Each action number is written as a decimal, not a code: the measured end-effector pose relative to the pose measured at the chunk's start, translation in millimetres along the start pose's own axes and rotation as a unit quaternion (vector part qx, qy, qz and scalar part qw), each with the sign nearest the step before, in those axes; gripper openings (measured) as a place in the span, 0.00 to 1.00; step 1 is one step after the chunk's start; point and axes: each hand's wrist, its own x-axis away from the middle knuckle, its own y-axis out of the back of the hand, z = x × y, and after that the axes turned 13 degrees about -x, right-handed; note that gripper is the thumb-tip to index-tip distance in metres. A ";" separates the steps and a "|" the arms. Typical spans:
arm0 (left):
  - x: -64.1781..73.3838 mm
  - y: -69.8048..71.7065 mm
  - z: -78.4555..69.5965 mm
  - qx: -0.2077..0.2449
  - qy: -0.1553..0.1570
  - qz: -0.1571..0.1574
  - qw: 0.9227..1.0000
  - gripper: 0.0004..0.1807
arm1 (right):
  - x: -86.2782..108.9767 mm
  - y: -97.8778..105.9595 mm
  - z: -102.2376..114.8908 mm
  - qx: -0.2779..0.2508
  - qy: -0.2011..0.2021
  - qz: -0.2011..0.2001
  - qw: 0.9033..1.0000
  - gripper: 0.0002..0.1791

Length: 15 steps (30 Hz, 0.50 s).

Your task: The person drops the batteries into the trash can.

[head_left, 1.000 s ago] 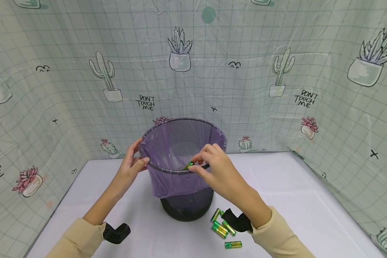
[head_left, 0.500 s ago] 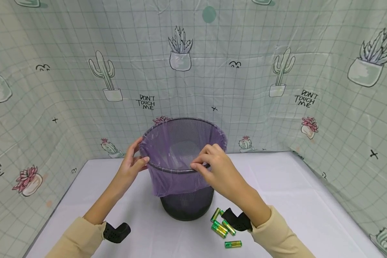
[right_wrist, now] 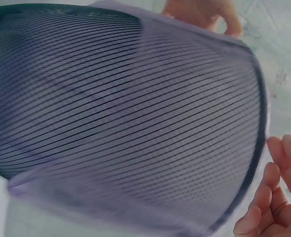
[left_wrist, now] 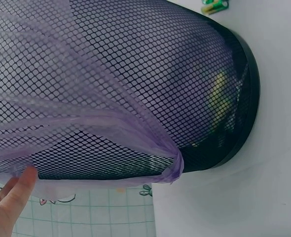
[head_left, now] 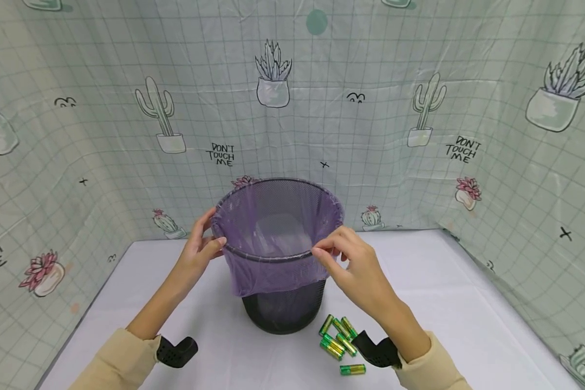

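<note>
A black wire-mesh trash bin [head_left: 283, 311], lined with a translucent purple bag [head_left: 273, 279], stands upright on the table. My left hand [head_left: 200, 246] holds the bin's rim at its left side, thumb in front and fingers behind. At the right front of the rim is my right hand [head_left: 356, 265], its fingers loosely bent with nothing seen between them; in the right wrist view its fingertips [right_wrist: 274, 148] are close to the rim. Several green-and-gold batteries [head_left: 331, 346] lie on the table right of the bin's base. Yellowish shapes [left_wrist: 218, 96] show blurred through the mesh near the bin's bottom.
A white cloth covers the table [head_left: 214, 346]. A curtain [head_left: 370, 179] printed with cacti encloses the back and both sides, close behind the bin. Each wrist carries a black mount [head_left: 175, 352].
One second ago my right hand pinched a battery over the rim; half a second ago it was gone from the fingers. That hand has since moved right. My left hand stays put.
</note>
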 end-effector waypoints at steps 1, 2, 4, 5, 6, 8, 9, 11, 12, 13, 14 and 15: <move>0.0 0.1 0.1 -0.001 -0.001 0.000 1.000 0.36 | 3.9 1.5 -3.1 0.000 -0.001 -0.005 1.000 0.03; 0.0 0.3 0.1 -0.001 -0.002 0.001 1.000 0.36 | 7.9 2.9 -6.2 0.002 -0.003 -0.009 1.000 0.04; 0.3 0.8 0.4 -0.003 -0.003 0.003 1.000 0.36 | 16.6 5.4 -12.9 0.006 -0.015 -0.012 1.000 0.04; 0.4 0.9 0.4 -0.003 -0.003 0.003 1.000 0.36 | 21.1 6.4 -16.4 0.010 -0.025 -0.011 1.000 0.04; 0.6 1.0 0.6 -0.003 -0.003 0.004 1.000 0.36 | 25.7 7.5 -19.5 0.013 -0.037 -0.009 0.999 0.04; 0.9 1.2 0.6 -0.002 -0.003 0.004 1.000 0.36 | 34.9 9.5 -25.7 0.022 -0.065 -0.002 0.998 0.03; 0.9 1.2 0.6 -0.002 -0.002 0.004 1.000 0.36 | 39.5 10.4 -28.8 0.026 -0.079 0.003 0.997 0.02; 1.0 1.2 0.5 -0.002 -0.001 0.005 1.000 0.36 | 48.6 12.4 -34.2 0.033 -0.109 0.014 0.993 0.02; 1.0 1.1 0.5 -0.003 -0.001 0.005 1.000 0.36 | 53.2 13.4 -36.7 0.035 -0.123 0.020 0.992 0.02; 1.0 1.1 0.4 -0.004 -0.001 0.006 1.000 0.36 | 57.8 14.4 -39.0 0.035 -0.138 0.026 0.989 0.02; 0.9 1.0 0.4 -0.004 -0.001 0.006 1.000 0.36 | 62.2 15.4 -40.9 0.033 -0.153 0.034 0.987 0.02; 0.7 0.9 0.5 -0.005 -0.001 0.006 1.000 0.36 | 66.7 16.2 -42.8 0.029 -0.169 0.042 0.984 0.02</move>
